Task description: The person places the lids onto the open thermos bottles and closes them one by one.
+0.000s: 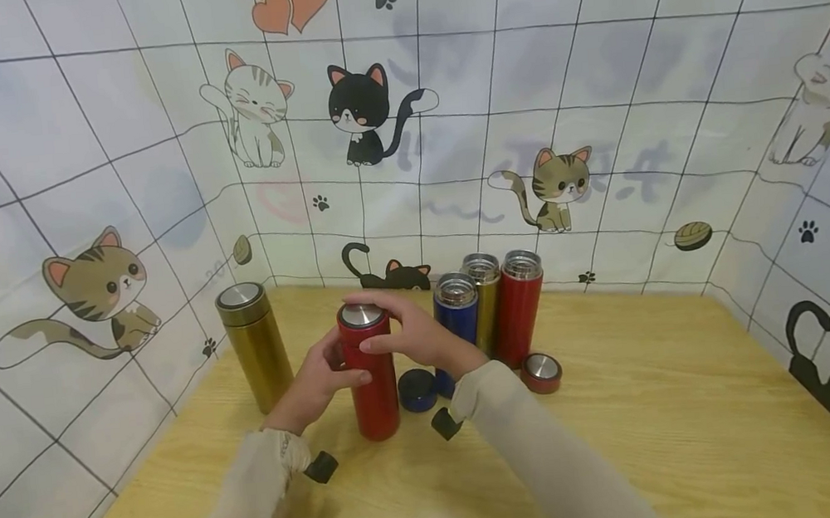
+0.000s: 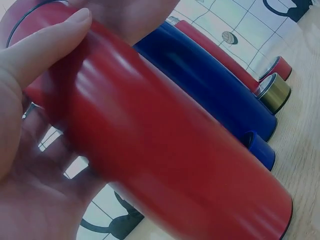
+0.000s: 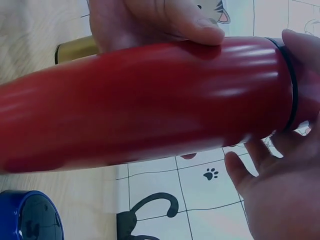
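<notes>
A red thermos (image 1: pixel 376 396) stands upright on the table in front of me, its steel-topped lid (image 1: pixel 362 317) in place. My left hand (image 1: pixel 319 382) grips the upper body from the left; in the left wrist view the thumb (image 2: pixel 55 45) lies across the red wall. From the right, my right hand (image 1: pixel 425 333) holds the lid, thumb on the near side and fingers over the far edge. A dark ring between lid and body shows in the right wrist view, near that thumb. Just right of the thermos base lies a blue lid (image 1: pixel 418 390).
Lidless blue (image 1: pixel 456 315), gold (image 1: pixel 486 285) and red (image 1: pixel 520 307) thermoses stand behind to the right. A red lid (image 1: pixel 542 373) lies beside them, a gold lid (image 2: pixel 274 94) among them. A capped gold thermos (image 1: pixel 257 353) stands at left. Cat-patterned sheeting borders the wooden table.
</notes>
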### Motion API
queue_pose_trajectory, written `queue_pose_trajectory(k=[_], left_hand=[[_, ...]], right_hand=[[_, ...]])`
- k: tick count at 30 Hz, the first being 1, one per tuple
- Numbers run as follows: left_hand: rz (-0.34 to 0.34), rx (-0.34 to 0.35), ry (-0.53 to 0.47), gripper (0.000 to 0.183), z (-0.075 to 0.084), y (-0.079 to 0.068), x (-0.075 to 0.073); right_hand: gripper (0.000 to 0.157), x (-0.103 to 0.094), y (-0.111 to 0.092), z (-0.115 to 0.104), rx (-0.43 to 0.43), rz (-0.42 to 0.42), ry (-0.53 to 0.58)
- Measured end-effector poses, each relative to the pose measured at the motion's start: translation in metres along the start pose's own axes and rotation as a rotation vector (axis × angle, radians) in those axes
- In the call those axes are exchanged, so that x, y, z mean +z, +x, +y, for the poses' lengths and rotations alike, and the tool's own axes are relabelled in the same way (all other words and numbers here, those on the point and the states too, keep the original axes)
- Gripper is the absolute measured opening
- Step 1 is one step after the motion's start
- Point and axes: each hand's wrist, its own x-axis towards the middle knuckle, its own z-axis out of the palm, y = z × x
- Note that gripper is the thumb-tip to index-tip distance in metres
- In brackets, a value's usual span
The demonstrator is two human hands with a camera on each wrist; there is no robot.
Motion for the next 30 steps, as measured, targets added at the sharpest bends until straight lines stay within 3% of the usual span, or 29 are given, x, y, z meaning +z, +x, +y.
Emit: queue_pose_trajectory(k=[7,13,17,30], left_hand=[[0.048,0.036,-0.009,0.066,0.002,-0.001,0.006],[0.114,0.040,0.034,0.068,0.002,-0.003,0.012],[0.166,0.045,0.086,0.069,0.000,-0.004,0.015],[0.238,0.057,0.155,0.070,0.000,-0.005,0.023]], right_hand=[[0.057,0.000,0.000,0.000,-0.049,0.057,-0.080],[0.055,0.008,-0.001,-0.003,-0.011,0.193,-0.215],[0.057,0.014,0.000,-0.002,-0.040,0.276,-0.318],[0.061,0.031,0.004,0.000,-0.061,0.488,-0.585]])
